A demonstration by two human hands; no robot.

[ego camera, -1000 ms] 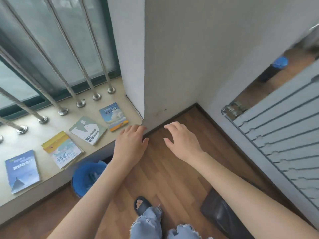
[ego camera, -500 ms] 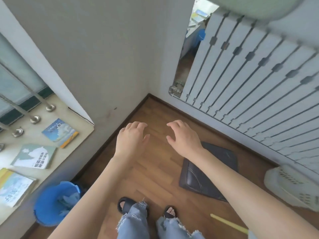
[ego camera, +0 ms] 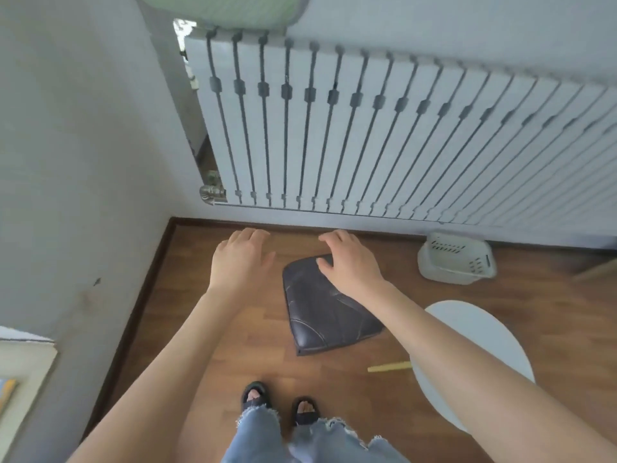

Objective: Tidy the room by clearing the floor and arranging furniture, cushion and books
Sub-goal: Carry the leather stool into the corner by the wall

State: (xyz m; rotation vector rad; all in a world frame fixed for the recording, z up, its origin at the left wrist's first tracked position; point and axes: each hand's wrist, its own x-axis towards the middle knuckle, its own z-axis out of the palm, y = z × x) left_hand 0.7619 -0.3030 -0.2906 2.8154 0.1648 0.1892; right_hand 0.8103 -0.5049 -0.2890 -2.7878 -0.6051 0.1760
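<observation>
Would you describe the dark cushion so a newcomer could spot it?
Below the long white radiator, on the wooden floor, lies the cushion. It is flat, dark and leathery, unlike the pale basket and round white stool beside it.

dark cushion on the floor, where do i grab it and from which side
Take the dark cushion by its two side edges, one hand each, coming down from above at the far end. It lies flat on the wood floor, so the fingers must slide under its thin edges; both sides look free.
</observation>
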